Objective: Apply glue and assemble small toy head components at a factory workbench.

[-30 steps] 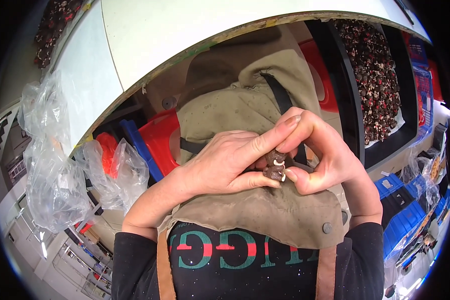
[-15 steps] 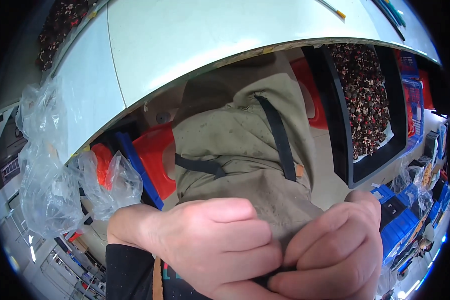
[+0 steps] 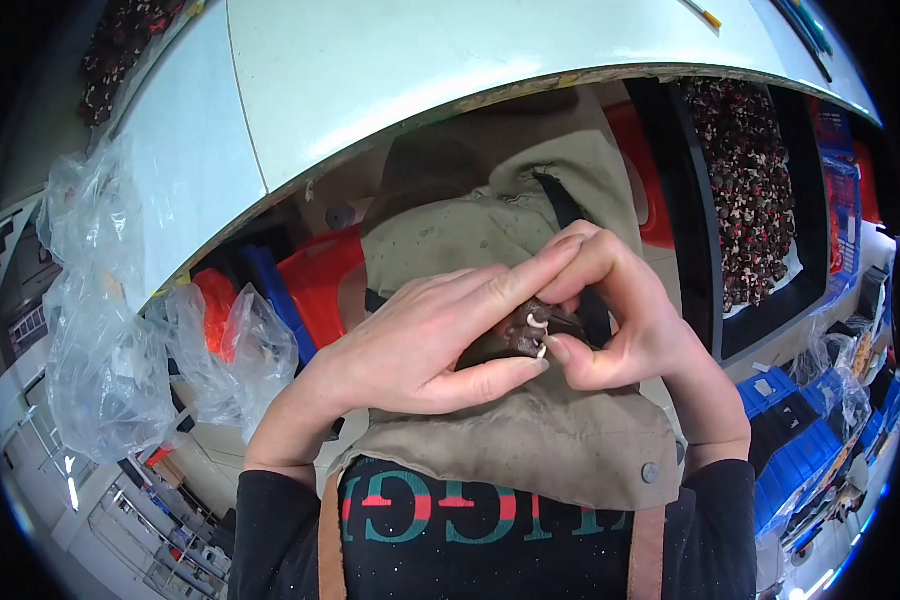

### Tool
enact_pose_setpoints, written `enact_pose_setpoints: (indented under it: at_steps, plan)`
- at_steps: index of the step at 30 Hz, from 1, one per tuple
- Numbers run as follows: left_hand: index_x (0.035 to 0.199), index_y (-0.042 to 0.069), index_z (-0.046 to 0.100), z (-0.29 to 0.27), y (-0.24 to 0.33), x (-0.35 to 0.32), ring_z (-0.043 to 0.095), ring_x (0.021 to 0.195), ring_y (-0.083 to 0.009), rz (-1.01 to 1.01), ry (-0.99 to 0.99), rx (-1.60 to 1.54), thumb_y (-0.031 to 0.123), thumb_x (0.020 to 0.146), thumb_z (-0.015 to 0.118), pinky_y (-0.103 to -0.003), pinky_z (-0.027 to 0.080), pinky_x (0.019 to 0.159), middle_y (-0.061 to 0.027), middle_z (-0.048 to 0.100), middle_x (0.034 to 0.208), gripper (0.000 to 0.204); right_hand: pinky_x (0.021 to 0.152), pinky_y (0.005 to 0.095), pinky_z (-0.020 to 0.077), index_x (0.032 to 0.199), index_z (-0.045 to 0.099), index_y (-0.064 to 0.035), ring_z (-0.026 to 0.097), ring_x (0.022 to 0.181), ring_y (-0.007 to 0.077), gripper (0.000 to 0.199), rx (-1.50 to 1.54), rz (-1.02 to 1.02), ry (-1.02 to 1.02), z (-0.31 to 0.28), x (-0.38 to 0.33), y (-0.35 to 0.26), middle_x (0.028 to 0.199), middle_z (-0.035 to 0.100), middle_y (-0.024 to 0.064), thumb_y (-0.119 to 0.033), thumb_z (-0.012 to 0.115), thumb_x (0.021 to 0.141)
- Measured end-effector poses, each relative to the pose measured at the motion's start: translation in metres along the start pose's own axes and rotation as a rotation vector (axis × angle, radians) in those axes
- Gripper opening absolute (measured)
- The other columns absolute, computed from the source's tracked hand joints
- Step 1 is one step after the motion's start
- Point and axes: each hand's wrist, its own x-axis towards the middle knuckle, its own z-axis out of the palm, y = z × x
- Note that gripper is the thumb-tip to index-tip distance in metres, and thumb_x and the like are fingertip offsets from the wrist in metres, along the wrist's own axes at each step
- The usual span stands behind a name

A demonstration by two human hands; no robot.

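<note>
My left hand (image 3: 420,335) and my right hand (image 3: 625,315) meet over my lap. Between them is a small dark brown moulded piece (image 3: 520,338) with curved white parts, its exact kind unclear. The left fingers stretch along its far side and the left thumb lies along its near side. My right thumb and bent index finger pinch its right side, where a white part pokes out. Fingers cover much of the piece.
A white table (image 3: 400,60) spans the far side. At right, a black tray (image 3: 715,240) holds many small brown, red and cream pieces (image 3: 755,200). Clear plastic bags (image 3: 105,330) hang at left. Blue crates (image 3: 785,430) stand at lower right; my khaki apron (image 3: 460,240) covers my lap.
Both hands have moved up and away from my chest, over my lap. Curled fingers have opened out around the brown piece, which was hidden before and now shows.
</note>
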Motion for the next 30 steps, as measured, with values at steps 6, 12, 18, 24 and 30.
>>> enact_pose_setpoints:
  at_steps: [6,12,18,24,30]
  plan:
    - [0.146,0.003,0.01,0.009,0.003,-0.003,0.06,0.085,-0.0308,-0.199,0.038,-0.183,0.017,0.081,0.051,-0.038,0.046,0.077,-0.0178,0.058,0.101,0.078,0.063,0.0284,0.0461,0.096,0.051,-0.0053,0.053,0.077,0.0204,0.037,-0.07,-0.031,0.031,0.003,0.001,0.004,0.091,0.053,0.0081,-0.001,0.07,0.064]
    - [0.145,-0.001,0.002,0.018,0.006,-0.007,0.058,0.1,-0.0344,-0.3,0.045,-0.388,0.017,0.083,0.045,-0.038,0.044,0.087,-0.0223,0.053,0.117,0.077,0.062,0.0265,0.046,0.096,0.051,-0.0035,0.052,0.08,0.0186,0.035,-0.164,-0.028,0.035,0.005,-0.005,0.006,0.095,0.054,0.0117,-0.008,0.072,0.069]
    - [0.145,-0.001,0.001,0.024,0.01,-0.008,0.055,0.111,-0.0334,-0.35,0.045,-0.428,0.011,0.086,0.039,-0.037,0.041,0.094,-0.0227,0.051,0.123,0.071,0.062,0.0266,0.0459,0.096,0.051,-0.0032,0.052,0.081,0.0188,0.035,-0.162,-0.02,0.029,0.006,-0.008,0.009,0.097,0.054,0.0125,-0.007,0.071,0.069]
    - [0.146,0.001,0.001,0.033,0.009,-0.011,0.054,0.112,-0.0318,-0.352,0.087,-0.489,0.011,0.089,0.038,-0.035,0.041,0.095,-0.0218,0.049,0.126,0.068,0.063,0.0264,0.0449,0.097,0.05,-0.0032,0.052,0.081,0.0179,0.034,-0.116,-0.002,0.006,0.005,-0.011,0.009,0.098,0.054,0.0123,-0.007,0.071,0.07]
    - [0.146,0.002,0.002,0.039,0.007,-0.013,0.053,0.114,-0.0308,-0.351,0.103,-0.545,0.01,0.09,0.038,-0.035,0.04,0.096,-0.021,0.048,0.127,0.067,0.062,0.0254,0.0439,0.096,0.05,-0.0036,0.051,0.081,0.017,0.033,-0.099,0.012,0.007,0.007,-0.013,0.01,0.098,0.054,0.0119,-0.008,0.07,0.07]
